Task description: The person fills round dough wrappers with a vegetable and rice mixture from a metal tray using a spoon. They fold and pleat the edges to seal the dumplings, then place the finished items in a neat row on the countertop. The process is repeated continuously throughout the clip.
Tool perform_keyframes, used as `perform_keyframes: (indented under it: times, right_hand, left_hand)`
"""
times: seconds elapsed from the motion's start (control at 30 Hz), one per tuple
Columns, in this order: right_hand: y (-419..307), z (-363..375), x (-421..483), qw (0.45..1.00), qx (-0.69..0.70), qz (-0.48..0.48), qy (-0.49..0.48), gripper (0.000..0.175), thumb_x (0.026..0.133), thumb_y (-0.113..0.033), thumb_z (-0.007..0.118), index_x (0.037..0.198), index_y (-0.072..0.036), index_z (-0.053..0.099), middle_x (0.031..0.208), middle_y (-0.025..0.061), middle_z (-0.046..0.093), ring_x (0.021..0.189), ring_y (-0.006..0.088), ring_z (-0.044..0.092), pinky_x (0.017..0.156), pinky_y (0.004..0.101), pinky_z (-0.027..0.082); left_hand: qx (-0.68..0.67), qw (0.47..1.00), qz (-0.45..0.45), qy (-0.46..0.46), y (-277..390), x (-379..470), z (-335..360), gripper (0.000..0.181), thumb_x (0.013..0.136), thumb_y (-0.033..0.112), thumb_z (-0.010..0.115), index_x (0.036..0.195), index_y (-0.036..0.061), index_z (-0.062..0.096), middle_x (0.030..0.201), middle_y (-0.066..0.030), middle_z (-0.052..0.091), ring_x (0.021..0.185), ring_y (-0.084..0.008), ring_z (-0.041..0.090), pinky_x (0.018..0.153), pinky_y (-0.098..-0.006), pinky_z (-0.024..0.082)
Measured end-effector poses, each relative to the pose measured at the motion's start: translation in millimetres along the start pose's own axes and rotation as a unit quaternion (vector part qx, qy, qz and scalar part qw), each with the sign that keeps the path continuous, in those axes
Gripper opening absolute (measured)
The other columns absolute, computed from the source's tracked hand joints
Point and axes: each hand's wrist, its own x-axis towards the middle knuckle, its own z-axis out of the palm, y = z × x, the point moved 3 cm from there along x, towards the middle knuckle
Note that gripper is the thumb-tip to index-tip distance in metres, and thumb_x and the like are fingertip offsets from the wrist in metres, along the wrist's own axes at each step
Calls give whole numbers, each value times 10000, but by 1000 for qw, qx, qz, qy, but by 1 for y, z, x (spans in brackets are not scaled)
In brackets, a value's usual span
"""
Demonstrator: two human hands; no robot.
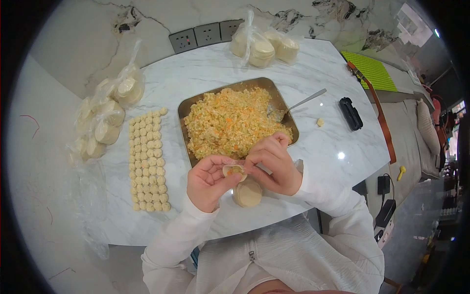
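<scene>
My left hand [210, 182] holds a round dough wrapper [235, 172] with some filling in it, and the fingers of my right hand [273, 163] pinch the wrapper's right edge. Just below the hands lies a stack of round wrappers [248, 194] on the marble-patterned table. Beyond them a metal tray [281, 96] holds a chopped filling [227, 121] with orange and green bits, and a metal spoon [307, 99] leans on its right rim. To the left, small pleated dumplings [148, 161] stand in tight rows.
Plastic bags of wrappers [106, 114] lie at the left edge, more bagged wrappers [260, 49] by the wall sockets [206, 35]. On the right are a small dough piece [320, 122] and a black case [351, 114]. An empty-looking plastic bag [88, 191] lies at the lower left.
</scene>
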Motion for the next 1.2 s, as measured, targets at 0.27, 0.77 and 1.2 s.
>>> perform_keyframes:
  times: [0.27, 0.77, 1.2]
  right_hand:
    - [-1, -3, 1, 999, 31, 9, -8, 221, 806, -54, 703, 989, -155, 630, 917, -15, 561, 870, 168, 529, 866, 389, 247]
    - [-2, -4, 0, 1000, -8, -11, 13, 267, 764, -81, 760, 993, -155, 644, 927, -14, 563, 880, 170, 543, 875, 402, 244]
    - [-3, 0, 0, 999, -36, -2, -19, 242, 780, -42, 703, 967, -139, 585, 959, -1, 553, 883, 192, 531, 869, 421, 251]
  left_hand:
    - [14, 1000, 10, 3, -1, 1, -4, 202, 855, -106, 658, 1045, -49, 616, 1080, -162, 685, 980, -182, 676, 845, -294, 566]
    - [58, 998, 6, 2, -7, -2, -4, 171, 897, -63, 636, 1068, -70, 639, 999, -126, 702, 885, -143, 674, 764, -252, 555]
    - [40, 999, 6, 27, -2, -1, 3, 196, 881, -45, 641, 1074, -39, 610, 1009, -111, 689, 867, -120, 649, 731, -241, 530]
